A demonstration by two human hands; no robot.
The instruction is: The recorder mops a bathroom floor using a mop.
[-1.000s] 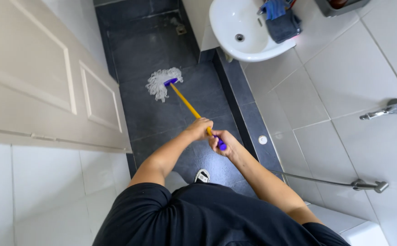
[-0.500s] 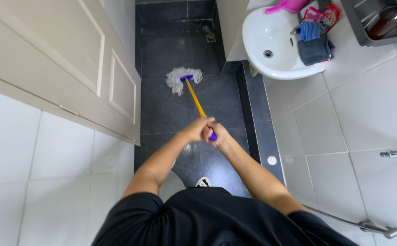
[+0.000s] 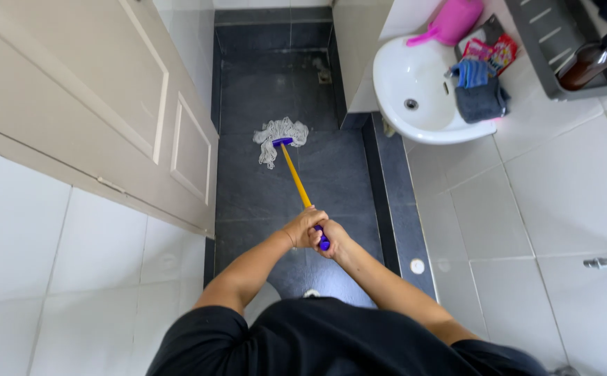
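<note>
Both hands sit together just below the centre of the frame, clamped on the top end of the mop handle (image 3: 296, 177). The left hand (image 3: 303, 228) wraps the yellow shaft slightly higher in the frame; the right hand (image 3: 334, 239) grips directly below it, over the purple end cap (a short length of purple shows between the two fists). The hands touch each other.

The handle runs diagonally up and to the left from the hands. It ends in a purple clamp that holds the white string mop head (image 3: 280, 134), which lies spread on the dark grey floor tiles (image 3: 255, 195) in the upper centre of the frame.

A cream panelled door (image 3: 95, 104) fills the upper left. A white wash basin (image 3: 422, 97) is mounted at the upper right, with a folded grey cloth (image 3: 482, 102) and a blue cloth (image 3: 472, 72) on its rim. A pink plastic scoop (image 3: 451, 21) rests above the basin. A grey shelf (image 3: 561, 49) at the top right corner carries a brown bottle (image 3: 589, 64)
</note>
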